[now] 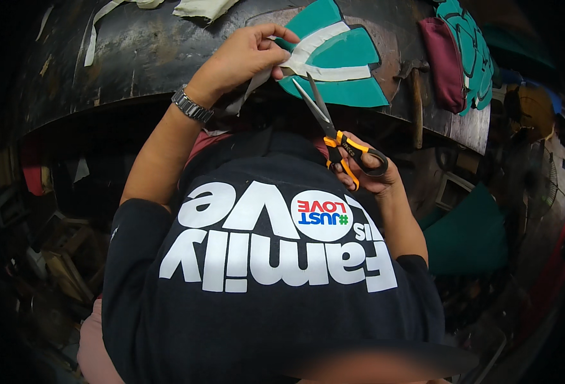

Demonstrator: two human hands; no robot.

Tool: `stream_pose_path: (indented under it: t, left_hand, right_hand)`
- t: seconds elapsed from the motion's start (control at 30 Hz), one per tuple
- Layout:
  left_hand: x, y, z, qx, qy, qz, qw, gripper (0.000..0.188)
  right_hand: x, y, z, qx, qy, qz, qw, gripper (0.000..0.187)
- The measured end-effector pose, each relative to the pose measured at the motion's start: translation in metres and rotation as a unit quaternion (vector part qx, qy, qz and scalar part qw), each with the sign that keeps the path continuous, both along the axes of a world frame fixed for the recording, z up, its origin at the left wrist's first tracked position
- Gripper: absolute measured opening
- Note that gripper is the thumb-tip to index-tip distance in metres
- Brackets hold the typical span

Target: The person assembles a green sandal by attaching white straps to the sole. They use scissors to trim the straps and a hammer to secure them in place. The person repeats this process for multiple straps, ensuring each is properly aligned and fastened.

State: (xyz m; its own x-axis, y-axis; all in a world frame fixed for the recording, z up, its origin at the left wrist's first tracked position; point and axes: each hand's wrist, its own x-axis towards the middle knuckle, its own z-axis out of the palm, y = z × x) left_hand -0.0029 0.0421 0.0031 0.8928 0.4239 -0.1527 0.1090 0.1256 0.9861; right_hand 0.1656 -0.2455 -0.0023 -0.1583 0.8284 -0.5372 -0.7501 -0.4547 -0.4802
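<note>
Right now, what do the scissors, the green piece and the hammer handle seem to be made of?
Scissors: blades look like steel, with a grey shine; handles, probably plastic, smoothly moulded. Green piece: perhaps synthetic leather, smooth; fabric is possible. Hammer handle: likely wood, matt and brown.

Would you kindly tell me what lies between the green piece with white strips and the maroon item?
In the head view, a wooden-handled hammer lies between the green piece and the maroon item.
</note>
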Motion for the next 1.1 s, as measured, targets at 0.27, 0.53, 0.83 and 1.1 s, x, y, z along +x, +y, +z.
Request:
stream_pose_path:
  t: [0.27, 0.53, 0.83, 1.1]
  left_hand:
    - [0.001, -0.006, 0.006, 0.023, 0.024, 0.007, 0.999, 0.033]
    - [0.003, -0.005, 0.002, 0.045, 0.023, 0.016, 0.999, 0.032]
    - [0.004, -0.007, -0.002, 0.031, 0.009, 0.027, 0.999, 0.031]
    - [0.005, -0.01, -0.006, 0.032, 0.013, 0.042, 0.999, 0.029]
  right_hand:
    - [0.006, 0.002, -0.024, -0.024, 0.058, -0.064, 0.996, 0.098]
    - [-0.005, -0.011, -0.034, -0.015, 0.071, -0.113, 0.991, 0.089]
    - [-0.009, 0.004, -0.029, 0.017, 0.071, -0.091, 0.993, 0.074]
    - [-0.025, 0.003, -0.031, 0.02, 0.117, -0.11, 0.987, 0.062]
